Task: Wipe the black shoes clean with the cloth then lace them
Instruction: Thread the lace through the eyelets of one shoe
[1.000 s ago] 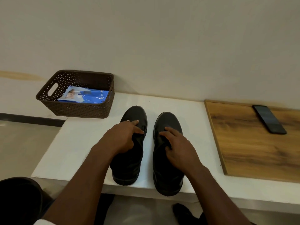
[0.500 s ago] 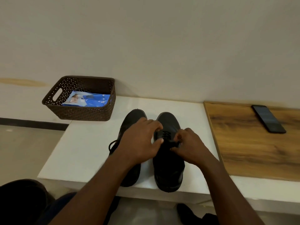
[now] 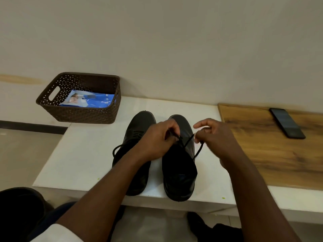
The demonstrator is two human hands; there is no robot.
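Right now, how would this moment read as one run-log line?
stage: lacing | left hand: pinches lace end | right hand: pinches other end | right shoe: laces crossed | left shoe: untied

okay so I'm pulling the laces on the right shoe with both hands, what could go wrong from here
The right black leather shoe has its heel past the front edge of the white bench, so a hard tug from the left hand and right hand on the thin black lace might drag it off. The other black shoe has a loose lace loop that your left forearm could snag.
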